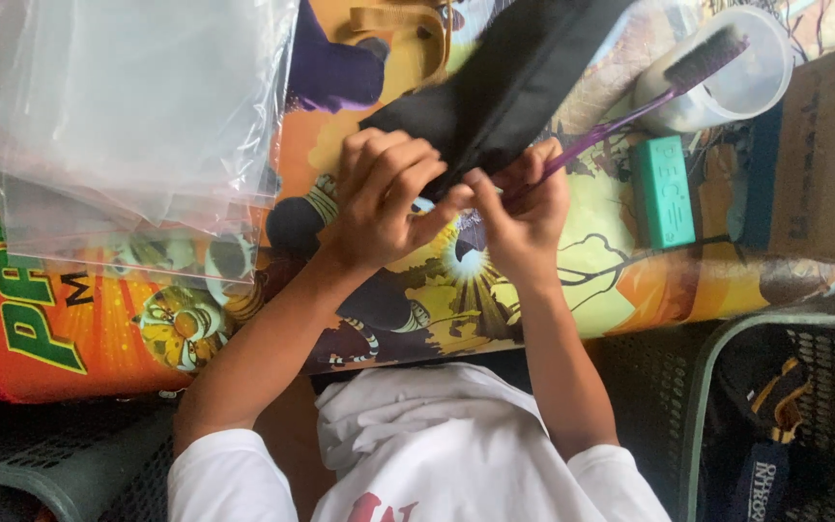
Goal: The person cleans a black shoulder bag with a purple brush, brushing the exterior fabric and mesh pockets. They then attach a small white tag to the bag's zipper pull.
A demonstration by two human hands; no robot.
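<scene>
My left hand grips the near end of a long black fabric pouch that slants up and away across a colourful cartoon-printed mat. My right hand pinches the same end of the pouch and also holds a purple toothbrush by its handle. The brush's dark bristle head points up to the right, over a clear plastic cup.
A stack of clear plastic zip bags lies at upper left. A teal rectangular block sits right of my hands, beside a brown cardboard box. Dark mesh baskets stand at lower right and lower left.
</scene>
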